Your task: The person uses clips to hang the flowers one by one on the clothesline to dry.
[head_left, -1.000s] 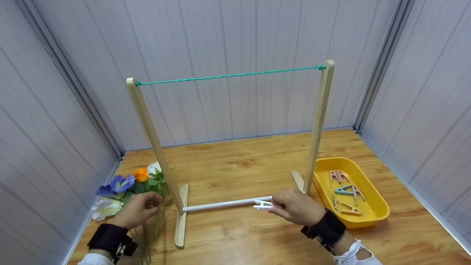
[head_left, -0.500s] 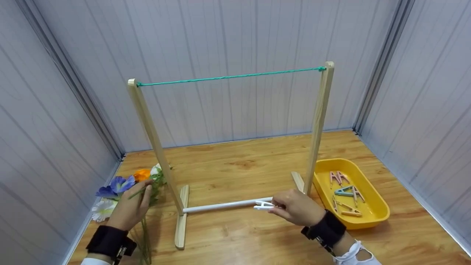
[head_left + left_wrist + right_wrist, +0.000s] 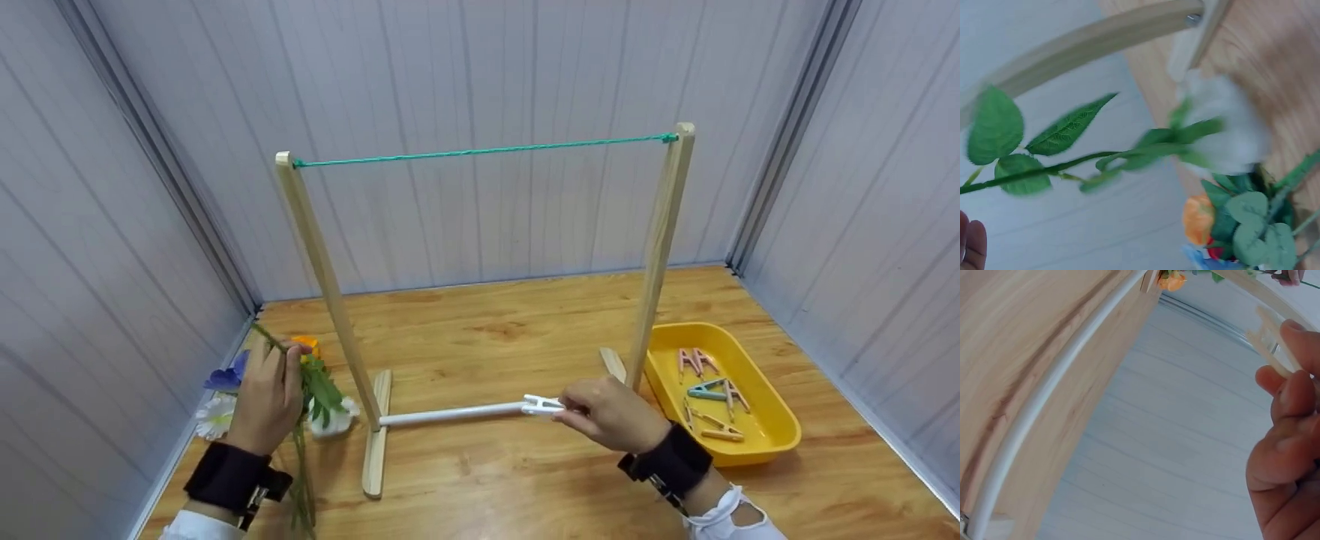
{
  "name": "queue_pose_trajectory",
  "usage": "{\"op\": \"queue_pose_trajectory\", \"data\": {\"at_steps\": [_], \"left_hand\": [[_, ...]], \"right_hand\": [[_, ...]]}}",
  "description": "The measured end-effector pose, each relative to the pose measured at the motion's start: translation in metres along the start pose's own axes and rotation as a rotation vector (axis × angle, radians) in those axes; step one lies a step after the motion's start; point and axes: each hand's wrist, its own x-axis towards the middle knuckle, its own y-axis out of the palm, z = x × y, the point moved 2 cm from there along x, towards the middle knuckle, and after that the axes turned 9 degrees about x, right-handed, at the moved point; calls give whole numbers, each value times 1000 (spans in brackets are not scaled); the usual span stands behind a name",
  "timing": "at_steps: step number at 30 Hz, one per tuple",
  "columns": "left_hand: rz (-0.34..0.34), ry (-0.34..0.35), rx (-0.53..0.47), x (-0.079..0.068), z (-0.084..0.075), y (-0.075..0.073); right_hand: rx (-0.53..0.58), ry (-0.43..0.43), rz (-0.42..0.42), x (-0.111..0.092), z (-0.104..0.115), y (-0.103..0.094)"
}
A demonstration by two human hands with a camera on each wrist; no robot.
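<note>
My left hand (image 3: 266,401) grips the stem of an artificial white rose (image 3: 1224,124) at the left of the head view. The flower hangs head down, its green leaves (image 3: 321,386) below the fingers and the cut end of the stem pointing up. Between thumb and fingers, my right hand (image 3: 615,415) pinches a white clothespin (image 3: 541,405) in front of the rack's white bottom bar (image 3: 450,414). Part of the clothespin is hidden by the fingertips in the right wrist view. Above both hands, a green cord (image 3: 480,151) runs between two wooden posts.
More artificial flowers lie at the left, among them a blue flower (image 3: 223,376), an orange flower (image 3: 306,347) and a white flower (image 3: 216,418). At the right, a yellow tray (image 3: 780,442) holds several coloured clothespins (image 3: 709,388). The left wooden post (image 3: 324,277) stands between my hands.
My left hand has lifted the white rose by its stem from the flower pile and turned it head down. The right hand keeps the white clothespin, almost unmoved. The head view has shifted slightly.
</note>
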Motion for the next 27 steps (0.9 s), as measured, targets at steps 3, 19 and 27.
{"op": "queue_pose_trajectory", "data": {"at_steps": [3,19,27], "left_hand": [[-5,0,-26,6,-5,0],[37,-35,-278,24,-44,20],[38,-199,-464,33,-71,27]], "right_hand": [[-51,-47,-26,6,1,-8],[-213,-217,-48,66,30,-60],[-201,-328,-44,107,44,-72]]}}
